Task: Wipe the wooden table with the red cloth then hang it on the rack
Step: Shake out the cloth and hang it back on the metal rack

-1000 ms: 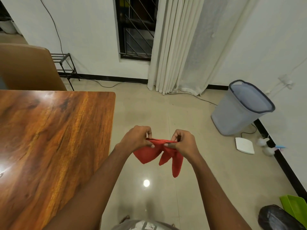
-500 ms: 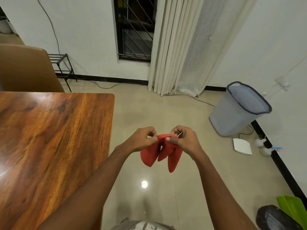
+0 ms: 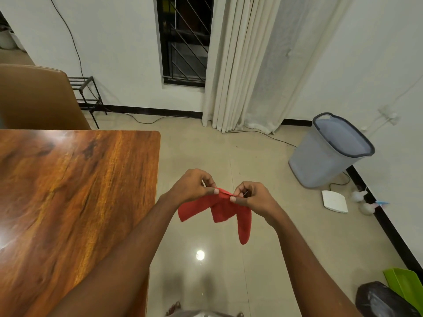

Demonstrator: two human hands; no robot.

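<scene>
The red cloth (image 3: 219, 208) hangs in folds in the air over the tiled floor, to the right of the wooden table (image 3: 68, 191). My left hand (image 3: 192, 186) pinches its top edge between thumb and fingers. My right hand (image 3: 254, 196) pinches the same edge a little to the right. A low black metal rack (image 3: 88, 92) stands against the far wall, behind the brown chair.
A brown chair (image 3: 36, 97) backs the table's far side. A grey laundry basket (image 3: 329, 152) stands at the right wall, with a white flat device (image 3: 334, 201) and cables beside it. A green dustpan (image 3: 405, 287) and dark bag (image 3: 384, 300) lie bottom right. Curtains hang by the window.
The hands have drawn slightly apart along the cloth's top edge, so the folds hang spread out rather than bunched together.
</scene>
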